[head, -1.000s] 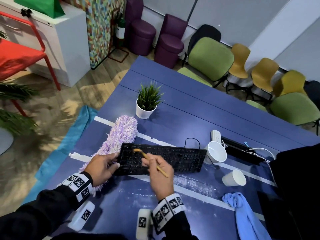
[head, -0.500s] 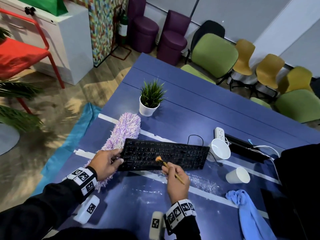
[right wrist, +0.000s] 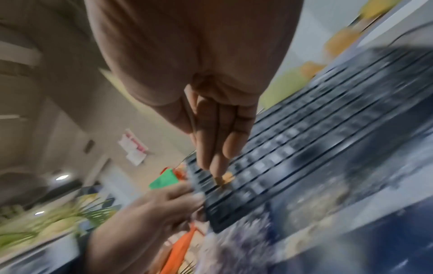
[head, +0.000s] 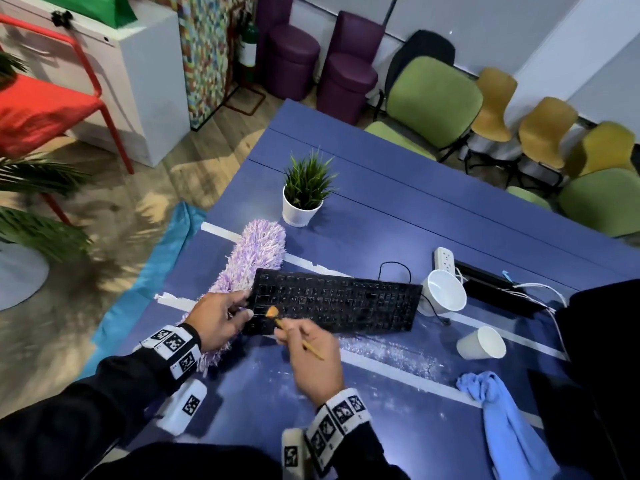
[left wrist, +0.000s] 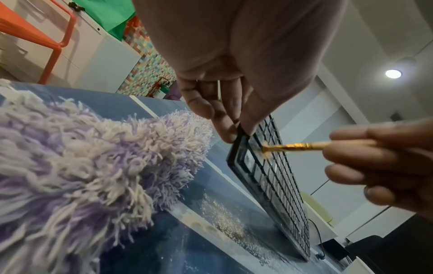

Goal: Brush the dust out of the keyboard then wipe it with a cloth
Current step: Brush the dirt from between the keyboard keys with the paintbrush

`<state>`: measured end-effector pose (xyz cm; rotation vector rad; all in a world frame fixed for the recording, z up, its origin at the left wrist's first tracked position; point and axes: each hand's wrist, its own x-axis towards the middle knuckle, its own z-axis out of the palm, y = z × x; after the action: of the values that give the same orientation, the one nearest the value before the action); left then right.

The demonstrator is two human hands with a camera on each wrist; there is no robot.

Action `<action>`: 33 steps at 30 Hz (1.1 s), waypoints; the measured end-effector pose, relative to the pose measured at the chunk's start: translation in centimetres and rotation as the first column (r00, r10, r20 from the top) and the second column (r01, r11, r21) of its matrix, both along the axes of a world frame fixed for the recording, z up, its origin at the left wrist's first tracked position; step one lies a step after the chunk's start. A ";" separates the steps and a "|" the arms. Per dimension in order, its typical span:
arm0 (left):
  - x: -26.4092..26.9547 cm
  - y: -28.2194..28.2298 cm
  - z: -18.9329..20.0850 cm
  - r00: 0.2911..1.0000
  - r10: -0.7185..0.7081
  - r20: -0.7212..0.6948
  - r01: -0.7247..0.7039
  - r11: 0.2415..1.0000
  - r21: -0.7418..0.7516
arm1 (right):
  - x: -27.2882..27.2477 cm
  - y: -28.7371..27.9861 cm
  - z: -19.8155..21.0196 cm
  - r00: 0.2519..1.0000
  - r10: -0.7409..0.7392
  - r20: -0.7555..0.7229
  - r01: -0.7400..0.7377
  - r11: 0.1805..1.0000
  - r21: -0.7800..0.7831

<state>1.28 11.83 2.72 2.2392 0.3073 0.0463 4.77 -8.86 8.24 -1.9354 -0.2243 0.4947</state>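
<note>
A black keyboard (head: pixel 346 303) (left wrist: pixel 276 178) (right wrist: pixel 316 153) stands tilted up on its near long edge on the blue table (head: pixel 381 209). My left hand (head: pixel 221 317) (left wrist: pixel 225 111) pinches its left end. My right hand (head: pixel 311 355) (right wrist: pixel 218 129) holds a small brush (head: pixel 298 336) (left wrist: pixel 295 146) with a gold ferrule and a wooden handle. Its orange bristles touch the keys near the keyboard's left end. White dust (head: pixel 391 351) (left wrist: pixel 225 220) lies on the table in front of the keyboard. A light blue cloth (head: pixel 502 420) lies crumpled at the right front.
A purple fluffy duster (head: pixel 249 261) (left wrist: pixel 82 166) lies under my left hand. Behind it stands a potted plant (head: pixel 304 192). Two white paper cups (head: pixel 445 291) (head: pixel 481 342) lie tipped right of the keyboard, next to a white power strip (head: pixel 445 259) and cables. Chairs stand beyond the table.
The brush has swept right along the keys, then back to the keyboard's left end. My left hand has kept its hold on the left end.
</note>
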 end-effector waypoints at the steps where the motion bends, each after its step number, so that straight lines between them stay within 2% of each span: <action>1: 0.1 0.0 0.0 1.000 0.003 -0.009 -0.003 1.000 0.011 | -0.4 0.4 -0.1 1.000 0.001 0.000 -0.001 1.000 0.003; 3: 0.1 0.0 -0.1 1.000 0.013 -0.016 -0.013 1.000 0.028 | 0.0 -0.1 -0.1 0.992 -0.103 -0.067 0.106 0.993 0.048; 5: 0.1 0.0 -0.2 1.000 0.009 -0.015 -0.009 1.000 0.019 | 1.2 -1.3 -0.2 0.976 -0.204 -0.071 0.208 0.976 0.058; 7: 0.0 0.0 -0.3 1.000 -0.003 -0.014 0.003 1.000 -0.005 | 1.2 -1.3 0.0 0.984 -0.170 -0.058 0.173 0.983 0.055; 11: 0.2 0.0 -0.2 1.000 -0.019 0.000 0.019 1.000 -0.003 | -1.3 1.5 0.4 0.998 0.064 0.007 -0.064 0.998 0.020; 13: 0.2 0.0 -0.1 1.000 -0.020 -0.003 0.020 1.000 0.018 | -0.8 1.3 0.6 0.999 0.031 0.029 -0.032 0.999 0.011; 17: 0.0 0.3 -0.1 1.000 -0.028 0.012 0.028 0.999 0.025 | 0.8 -0.9 0.6 0.992 -0.110 -0.059 0.114 0.991 0.070; 22: -0.2 0.1 0.3 1.000 -0.010 0.004 0.010 0.997 -0.071 | -0.5 0.6 0.0 0.997 -0.012 0.083 0.014 1.000 -0.023; 25: -0.1 0.0 0.4 0.996 0.072 -0.048 -0.075 0.996 -0.052 | -0.4 0.6 -0.1 0.999 -0.025 0.035 0.025 1.000 0.017; 27: 0.0 0.0 0.4 0.996 0.079 -0.049 -0.080 0.997 -0.009 | 0.0 -0.5 -0.1 1.000 -0.022 -0.013 0.022 1.000 0.019; 29: -0.1 -0.3 0.3 0.995 0.086 -0.045 -0.086 0.996 0.012 | 1.2 -2.8 -0.4 0.994 -0.098 -0.043 0.098 0.995 -0.009; 33: -0.2 -0.6 0.1 0.993 0.105 -0.049 -0.105 0.994 0.002 | 4.4 -7.5 -1.6 0.931 -0.363 -0.025 0.362 0.932 -0.025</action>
<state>1.13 11.24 2.84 2.2242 0.4518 0.0467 9.13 -16.38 6.65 -1.9306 0.1590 0.2785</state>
